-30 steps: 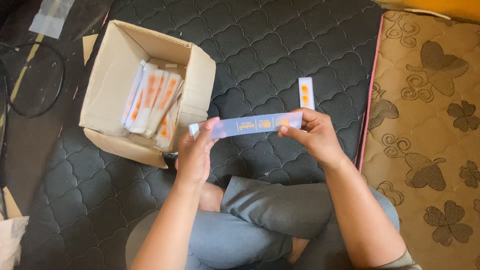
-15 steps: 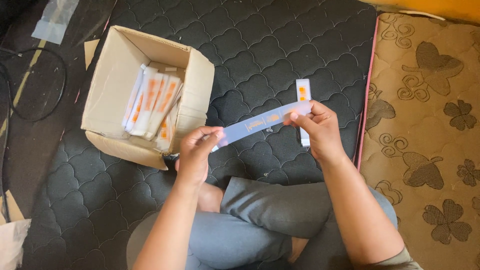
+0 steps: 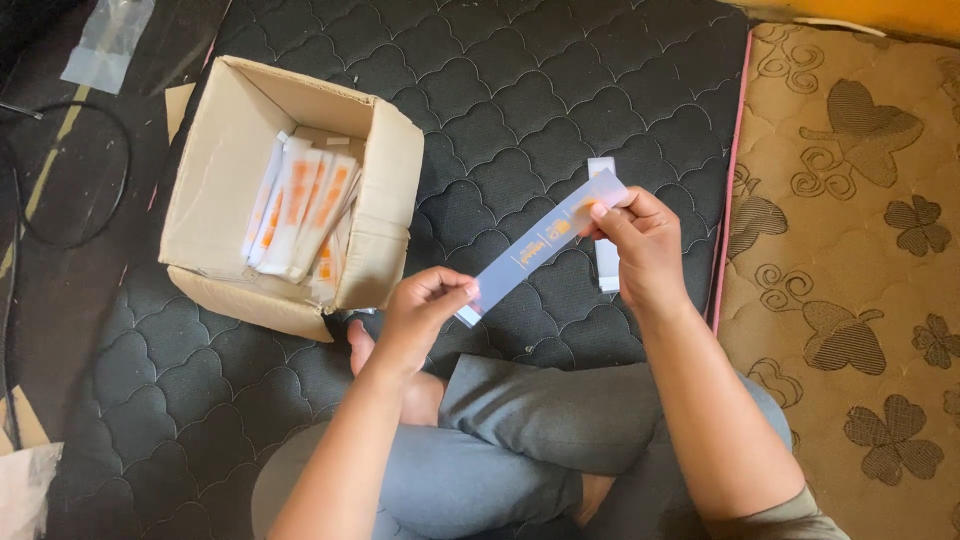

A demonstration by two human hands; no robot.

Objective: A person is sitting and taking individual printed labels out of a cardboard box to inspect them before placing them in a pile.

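A long, flat pale-blue carton strip (image 3: 540,245) with small orange print is stretched between my hands, slanting up to the right. My left hand (image 3: 420,315) pinches its lower left end. My right hand (image 3: 640,240) grips its upper right end. Under my right hand a second white strip (image 3: 606,268) lies on the black quilted mattress (image 3: 520,90). To the left, an open cardboard box (image 3: 215,170) holds several white and orange packs (image 3: 300,210) leaning together.
A tan mattress with a brown heart pattern (image 3: 850,260) lies along the right, edged in pink. Dark floor with a black cable (image 3: 55,235) and clear plastic scraps (image 3: 105,40) is at the left. My crossed legs in grey trousers (image 3: 520,440) fill the bottom.
The strip has tilted from level to a slope, its right end higher. My right hand rose, my left hand dropped and shifted a little.
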